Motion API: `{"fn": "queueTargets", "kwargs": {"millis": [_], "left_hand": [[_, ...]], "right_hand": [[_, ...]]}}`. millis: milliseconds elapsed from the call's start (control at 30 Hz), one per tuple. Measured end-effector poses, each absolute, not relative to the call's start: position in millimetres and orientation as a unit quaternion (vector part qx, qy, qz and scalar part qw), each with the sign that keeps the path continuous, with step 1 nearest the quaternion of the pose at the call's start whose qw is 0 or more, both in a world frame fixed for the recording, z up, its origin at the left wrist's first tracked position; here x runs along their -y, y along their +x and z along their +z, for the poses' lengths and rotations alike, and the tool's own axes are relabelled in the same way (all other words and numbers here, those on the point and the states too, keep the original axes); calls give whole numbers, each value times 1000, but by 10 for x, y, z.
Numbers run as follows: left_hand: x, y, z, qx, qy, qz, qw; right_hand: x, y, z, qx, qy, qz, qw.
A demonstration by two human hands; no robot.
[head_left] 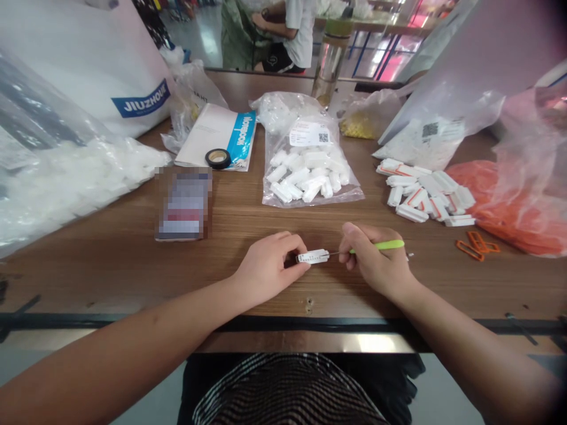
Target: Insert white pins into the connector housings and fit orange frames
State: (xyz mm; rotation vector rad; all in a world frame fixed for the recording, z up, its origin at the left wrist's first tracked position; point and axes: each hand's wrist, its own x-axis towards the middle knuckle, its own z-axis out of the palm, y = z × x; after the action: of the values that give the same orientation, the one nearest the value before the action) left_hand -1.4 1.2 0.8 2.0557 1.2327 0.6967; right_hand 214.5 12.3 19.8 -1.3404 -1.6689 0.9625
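Note:
Between the thumb and fingers of my left hand [268, 265] is a small white plastic connector housing [315, 257] with rows of tiny holes, held just above the wooden table [248, 215]. My right hand [370, 258] is closed round a pick with a light green handle [390, 244]. Its thin metal shaft points left and its tip meets the right end of the housing. Whether the tip is inside a hole is too small to tell.
White housings, some with orange strips [425, 192], are piled at right beside orange rings [476, 245] and a bag of orange parts [509, 206]. A clear bag of white housings [310, 171] lies ahead. Left are a phone [183, 203], black tape [217, 157] and a notebook [208, 133]. A person [295, 35] sits beyond.

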Motion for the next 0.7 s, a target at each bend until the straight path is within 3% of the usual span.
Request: {"fn": "queueTargets", "kwargs": {"millis": [700], "left_hand": [[-9,-15,38,-473,780,257,321]], "right_hand": [[-101,2147,200,651,-526,374,400]]}}
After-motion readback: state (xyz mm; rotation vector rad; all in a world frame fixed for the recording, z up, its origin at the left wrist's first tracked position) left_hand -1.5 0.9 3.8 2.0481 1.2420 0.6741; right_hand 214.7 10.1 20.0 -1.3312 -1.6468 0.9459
